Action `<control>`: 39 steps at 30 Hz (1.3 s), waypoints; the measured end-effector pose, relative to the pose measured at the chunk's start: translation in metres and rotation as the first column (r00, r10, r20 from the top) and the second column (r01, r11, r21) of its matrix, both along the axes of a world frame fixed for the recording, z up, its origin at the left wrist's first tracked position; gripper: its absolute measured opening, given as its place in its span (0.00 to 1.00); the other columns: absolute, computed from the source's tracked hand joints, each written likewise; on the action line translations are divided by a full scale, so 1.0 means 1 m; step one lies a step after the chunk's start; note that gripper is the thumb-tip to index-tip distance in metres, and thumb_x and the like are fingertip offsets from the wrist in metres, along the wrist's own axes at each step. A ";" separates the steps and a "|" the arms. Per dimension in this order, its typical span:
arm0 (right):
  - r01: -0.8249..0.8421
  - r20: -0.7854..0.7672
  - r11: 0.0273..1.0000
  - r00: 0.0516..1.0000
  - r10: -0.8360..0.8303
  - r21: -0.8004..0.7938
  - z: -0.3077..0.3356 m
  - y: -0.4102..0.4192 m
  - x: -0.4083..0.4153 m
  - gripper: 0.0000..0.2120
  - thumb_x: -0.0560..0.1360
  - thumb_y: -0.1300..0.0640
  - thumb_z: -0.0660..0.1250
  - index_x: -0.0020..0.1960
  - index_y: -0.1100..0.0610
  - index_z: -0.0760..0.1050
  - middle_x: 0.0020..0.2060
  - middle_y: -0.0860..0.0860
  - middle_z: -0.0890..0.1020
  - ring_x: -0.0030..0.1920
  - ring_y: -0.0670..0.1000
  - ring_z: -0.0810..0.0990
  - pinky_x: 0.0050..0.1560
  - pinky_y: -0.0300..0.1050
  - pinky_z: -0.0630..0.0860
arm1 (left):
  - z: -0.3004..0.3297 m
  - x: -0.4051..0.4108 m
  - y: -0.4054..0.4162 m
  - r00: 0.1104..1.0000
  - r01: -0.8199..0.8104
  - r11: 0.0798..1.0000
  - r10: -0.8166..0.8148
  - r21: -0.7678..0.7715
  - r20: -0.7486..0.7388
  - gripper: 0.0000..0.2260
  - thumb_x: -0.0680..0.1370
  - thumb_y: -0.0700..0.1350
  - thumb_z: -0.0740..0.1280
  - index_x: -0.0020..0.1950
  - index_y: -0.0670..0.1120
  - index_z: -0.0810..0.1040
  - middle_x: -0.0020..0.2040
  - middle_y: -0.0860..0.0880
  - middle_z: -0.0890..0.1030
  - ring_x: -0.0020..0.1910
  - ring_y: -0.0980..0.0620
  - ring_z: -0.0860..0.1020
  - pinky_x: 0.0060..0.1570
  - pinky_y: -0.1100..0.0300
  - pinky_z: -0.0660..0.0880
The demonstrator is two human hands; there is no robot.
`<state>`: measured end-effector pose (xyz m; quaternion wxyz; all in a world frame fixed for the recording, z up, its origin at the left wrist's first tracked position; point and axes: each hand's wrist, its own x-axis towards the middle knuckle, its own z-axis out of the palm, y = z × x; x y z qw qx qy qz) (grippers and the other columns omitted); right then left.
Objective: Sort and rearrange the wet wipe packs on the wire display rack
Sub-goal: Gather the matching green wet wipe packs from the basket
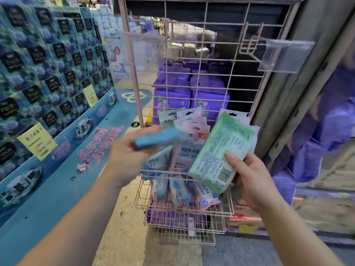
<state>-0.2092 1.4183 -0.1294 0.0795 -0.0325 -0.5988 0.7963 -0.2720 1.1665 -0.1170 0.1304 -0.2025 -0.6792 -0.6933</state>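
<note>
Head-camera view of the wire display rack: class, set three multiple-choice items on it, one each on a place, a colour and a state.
1. Where is the barcoded green wipe pack?
A. in the right hand
B. on the floor
C. on a hook

2. What colour is the pack in the left hand?
A. red
B. blue
C. black

3. The clear price-tag holder at the wire rack top right is:
A. label-free
B. holding a yellow label
C. broken off

Answers: 1 A, thumb pinches it; 2 B, blue though blurred; 3 A, nothing shows inside.
</note>
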 end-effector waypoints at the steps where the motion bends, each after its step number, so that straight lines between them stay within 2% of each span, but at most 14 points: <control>1: 0.003 0.009 1.000 1.000 -0.003 0.000 -0.002 0.000 0.000 0.21 0.62 0.48 0.75 0.52 0.55 0.79 0.50 0.55 0.86 0.51 0.56 0.84 0.50 0.54 0.82 | -0.008 -0.001 0.004 0.998 0.049 0.990 -0.053 -0.132 -0.025 0.22 0.66 0.33 0.74 0.45 0.61 0.84 0.58 0.60 0.80 0.56 0.59 0.78 0.56 0.57 0.76; 4: 0.045 0.064 0.995 0.997 -0.050 0.084 -0.007 -0.001 0.000 0.11 0.71 0.56 0.70 0.53 0.55 0.78 0.50 0.55 0.86 0.51 0.55 0.84 0.52 0.54 0.81 | -0.033 -0.004 0.009 0.994 0.035 0.865 -0.080 -0.501 -0.069 0.25 0.66 0.34 0.75 0.43 0.67 0.82 0.67 0.62 0.67 0.59 0.61 0.74 0.61 0.58 0.74; 7: 0.064 0.109 0.987 0.991 -0.080 0.145 -0.009 0.001 -0.002 0.08 0.75 0.60 0.66 0.53 0.55 0.78 0.49 0.54 0.86 0.49 0.54 0.85 0.48 0.53 0.82 | -0.039 -0.004 0.010 0.998 0.033 0.794 -0.062 -0.607 -0.028 0.26 0.70 0.33 0.72 0.42 0.68 0.82 0.65 0.68 0.67 0.60 0.63 0.74 0.63 0.56 0.72; 10: 0.035 0.124 0.984 0.991 -0.057 0.177 -0.009 0.003 -0.003 0.09 0.75 0.58 0.66 0.55 0.55 0.78 0.48 0.54 0.86 0.48 0.55 0.85 0.39 0.47 0.82 | -0.033 -0.003 0.013 0.997 0.065 0.757 -0.081 -0.650 0.006 0.29 0.72 0.33 0.70 0.42 0.73 0.79 0.66 0.63 0.70 0.66 0.57 0.72 0.67 0.54 0.68; 12: 0.034 0.130 0.985 0.990 -0.057 0.171 -0.007 0.004 -0.004 0.09 0.76 0.58 0.66 0.56 0.56 0.78 0.48 0.54 0.86 0.46 0.55 0.85 0.33 0.42 0.81 | -0.030 0.000 0.015 0.998 0.059 0.795 -0.052 -0.604 0.029 0.30 0.73 0.33 0.69 0.43 0.74 0.78 0.65 0.57 0.75 0.70 0.54 0.68 0.71 0.51 0.64; 16: -0.016 0.173 0.993 0.985 -0.004 0.114 -0.007 0.000 -0.004 0.11 0.75 0.58 0.66 0.56 0.58 0.77 0.48 0.54 0.86 0.47 0.55 0.86 0.43 0.52 0.82 | -0.028 0.013 0.016 0.995 -0.075 0.891 0.095 -0.448 0.023 0.35 0.69 0.28 0.67 0.42 0.75 0.77 0.49 0.73 0.77 0.60 0.75 0.70 0.65 0.52 0.72; 19: -0.069 0.205 0.997 0.977 0.059 0.043 -0.007 -0.009 -0.006 0.10 0.76 0.56 0.65 0.56 0.56 0.77 0.48 0.54 0.86 0.48 0.56 0.85 0.45 0.54 0.82 | -0.025 0.021 0.022 0.992 -0.100 0.913 0.121 -0.396 0.029 0.38 0.69 0.25 0.65 0.44 0.75 0.77 0.51 0.79 0.74 0.59 0.74 0.71 0.62 0.55 0.74; 22: -0.092 0.220 0.996 0.972 0.087 0.011 -0.007 -0.013 -0.008 0.11 0.75 0.54 0.66 0.56 0.54 0.77 0.48 0.53 0.86 0.49 0.55 0.85 0.49 0.57 0.80 | -0.029 0.029 0.022 0.959 0.132 0.988 -0.106 -0.084 0.263 0.23 0.68 0.35 0.69 0.51 0.63 0.82 0.62 0.60 0.78 0.66 0.57 0.73 0.65 0.50 0.71; 24: -0.117 0.231 0.993 0.966 0.114 -0.005 -0.007 -0.012 -0.007 0.12 0.73 0.54 0.66 0.56 0.54 0.78 0.49 0.53 0.86 0.49 0.55 0.85 0.48 0.56 0.80 | -0.030 0.033 0.021 0.881 0.168 0.964 -0.240 0.204 0.408 0.16 0.66 0.41 0.74 0.52 0.53 0.84 0.64 0.47 0.78 0.60 0.47 0.78 0.56 0.48 0.77; 27: -0.188 0.229 0.981 0.954 0.193 -0.045 -0.004 -0.012 -0.005 0.14 0.71 0.53 0.67 0.56 0.53 0.78 0.48 0.53 0.86 0.48 0.55 0.86 0.42 0.51 0.82 | -0.032 0.033 0.024 0.878 -0.080 0.976 -0.027 0.201 0.478 0.09 0.71 0.37 0.72 0.46 0.50 0.84 0.58 0.44 0.81 0.46 0.51 0.83 0.41 0.59 0.80; 29: -0.233 0.218 0.967 0.943 0.250 -0.103 -0.001 -0.011 -0.004 0.16 0.69 0.52 0.67 0.56 0.55 0.78 0.48 0.54 0.86 0.47 0.55 0.86 0.40 0.51 0.83 | -0.030 0.034 0.027 0.872 -0.138 0.968 0.019 0.208 0.490 0.12 0.74 0.33 0.67 0.49 0.49 0.80 0.54 0.47 0.82 0.42 0.55 0.83 0.36 0.62 0.79; 32: -0.263 0.205 0.948 0.932 0.298 -0.179 0.002 -0.015 -0.004 0.17 0.68 0.52 0.66 0.56 0.56 0.77 0.48 0.55 0.86 0.46 0.55 0.86 0.41 0.53 0.84 | -0.031 0.041 0.028 0.878 -0.084 0.962 -0.052 0.260 0.476 0.21 0.74 0.30 0.65 0.60 0.52 0.75 0.56 0.53 0.81 0.48 0.56 0.82 0.36 0.60 0.79; 35: -0.213 0.216 0.971 0.949 0.231 -0.106 0.000 -0.028 -0.006 0.19 0.70 0.50 0.67 0.59 0.54 0.75 0.51 0.55 0.85 0.49 0.57 0.85 0.48 0.60 0.81 | -0.033 0.051 0.040 0.839 0.082 0.946 -0.236 0.314 0.491 0.23 0.75 0.33 0.64 0.66 0.52 0.72 0.58 0.52 0.82 0.51 0.53 0.82 0.39 0.55 0.80; 39: -0.123 0.251 0.992 0.961 0.114 0.021 -0.009 -0.044 -0.006 0.11 0.77 0.48 0.62 0.56 0.51 0.74 0.52 0.56 0.84 0.49 0.58 0.85 0.35 0.54 0.82 | -0.022 0.064 0.052 0.778 0.085 0.920 -0.301 0.383 0.551 0.21 0.71 0.48 0.67 0.64 0.48 0.73 0.55 0.47 0.82 0.44 0.52 0.83 0.32 0.58 0.78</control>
